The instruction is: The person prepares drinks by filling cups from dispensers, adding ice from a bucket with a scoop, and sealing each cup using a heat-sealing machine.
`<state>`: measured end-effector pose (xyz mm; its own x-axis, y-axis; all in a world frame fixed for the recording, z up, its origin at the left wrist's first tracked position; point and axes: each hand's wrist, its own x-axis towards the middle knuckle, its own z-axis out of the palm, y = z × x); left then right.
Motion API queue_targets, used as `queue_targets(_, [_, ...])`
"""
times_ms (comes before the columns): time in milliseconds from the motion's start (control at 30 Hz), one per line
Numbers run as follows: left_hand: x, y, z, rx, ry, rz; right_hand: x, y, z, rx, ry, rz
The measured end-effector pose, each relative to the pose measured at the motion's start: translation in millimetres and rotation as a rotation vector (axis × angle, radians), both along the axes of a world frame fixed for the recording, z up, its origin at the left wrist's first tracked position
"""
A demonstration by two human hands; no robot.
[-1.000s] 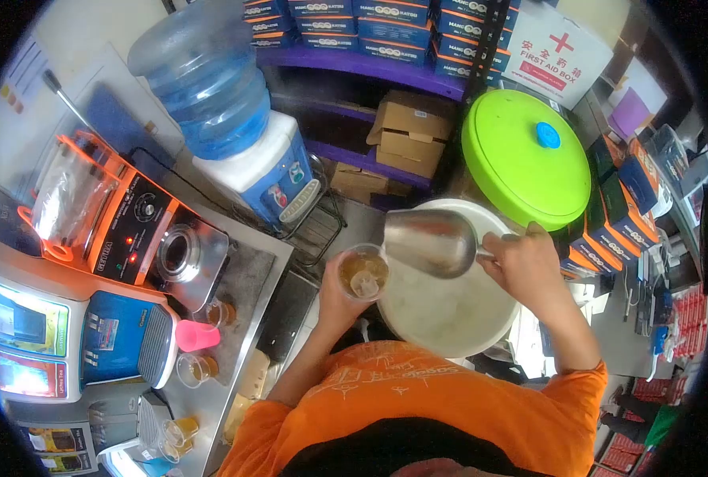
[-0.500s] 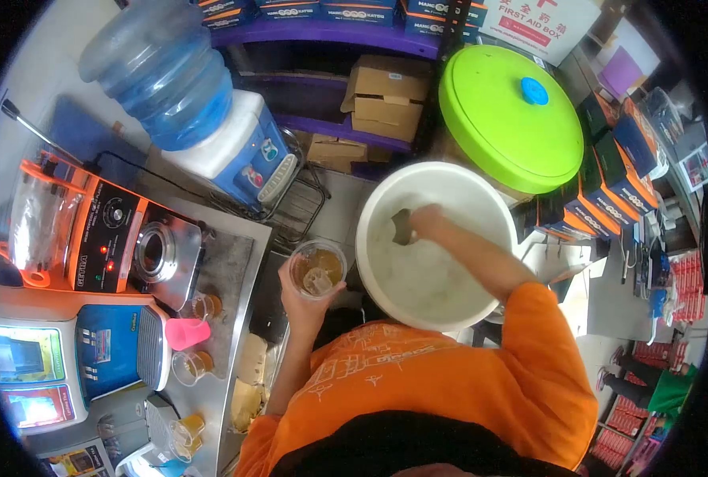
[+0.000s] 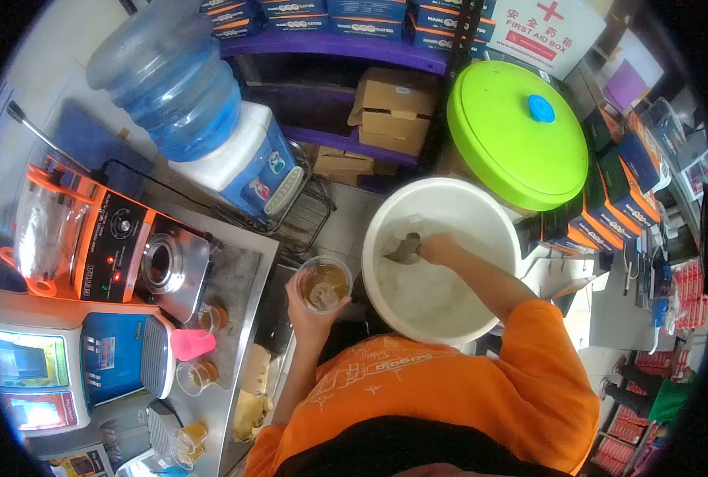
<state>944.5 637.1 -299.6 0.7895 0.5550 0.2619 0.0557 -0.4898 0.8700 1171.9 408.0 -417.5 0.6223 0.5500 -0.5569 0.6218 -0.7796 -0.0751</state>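
Note:
Wrapped around a clear plastic cup (image 3: 326,280) of brown drink with ice in it, my left hand (image 3: 306,315) is beside the tub's left rim. Inside the large white tub (image 3: 510,238), my right hand (image 3: 438,250) is closed on the handle of a metal scoop (image 3: 404,250). The scoop's blade points left, low over the whitish ice (image 3: 425,298) in the tub.
A steel counter (image 3: 238,298) at left carries an orange cup sealer (image 3: 103,238), a pink cup (image 3: 192,344) and several drink cups (image 3: 198,375). Behind stand a water dispenser (image 3: 242,163) and a green-lidded container (image 3: 513,135). A person in green (image 3: 672,397) is far right.
The scoop has swung from pointing downward to lying more level, its blade toward the left. My right hand has shifted slightly right; the left still holds the cup.

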Motion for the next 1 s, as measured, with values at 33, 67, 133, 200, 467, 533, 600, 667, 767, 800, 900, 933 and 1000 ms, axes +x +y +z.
queue_targets(33, [-2.6, 1.3, -0.4, 0.018, 0.026, 0.006, -8.1, -11.7, 8.8, 0.013, 0.024, -0.015])
queue_targets(67, [-3.0, 3.7, -1.5, 0.003, 0.049, 0.008, -16.5, -21.5, 19.7, 0.005, 0.022, -0.013])
queue_targets(133, [-1.9, 5.6, 1.9, -0.045, 0.059, 0.005, -32.0, -37.9, 41.3, 0.191, -0.074, -0.096])
queue_targets(200, [-0.5, 6.3, 3.7, -0.083, 0.068, -0.001, -41.3, -57.0, 47.9, 0.255, -0.068, -0.094])
queue_targets(467, [12.3, 5.1, -6.3, -0.075, 0.061, -0.098, -89.0, -76.2, 82.8, 0.589, -0.098, -0.130])
queue_targets(533, [15.7, 3.0, -8.0, -0.060, 0.082, -0.104, -93.6, -75.7, 84.8, 0.585, -0.179, -0.093])
queue_targets(600, [17.6, 1.9, -14.6, -0.041, 0.103, -0.102, -96.4, -76.2, 101.5, 0.583, -0.180, -0.075])
queue_targets(667, [18.7, 2.8, -27.6, 0.027, 0.116, -0.116, -97.8, -77.2, 126.4, 0.584, -0.179, -0.049])
queue_targets(767, [17.0, 0.3, -30.8, 0.090, 0.070, -0.097, -94.1, -75.0, 173.9, 0.543, -0.239, 0.045])
queue_targets(800, [16.4, 0.9, -35.8, 0.104, 0.069, -0.112, -94.3, -72.0, 192.0, 0.509, -0.268, 0.076])
queue_targets(900, [9.9, -4.4, -28.2, 0.133, 0.064, -0.117, -97.4, -57.7, 242.5, 0.425, -0.331, 0.162])
queue_targets(933, [7.6, -5.0, -28.6, 0.127, 0.063, -0.100, -98.4, -52.1, 254.8, 0.380, -0.375, 0.210])
queue_targets(1000, [2.2, -6.5, -30.3, 0.177, 0.102, -0.122, -101.3, -37.4, 275.8, 0.330, -0.409, 0.285])
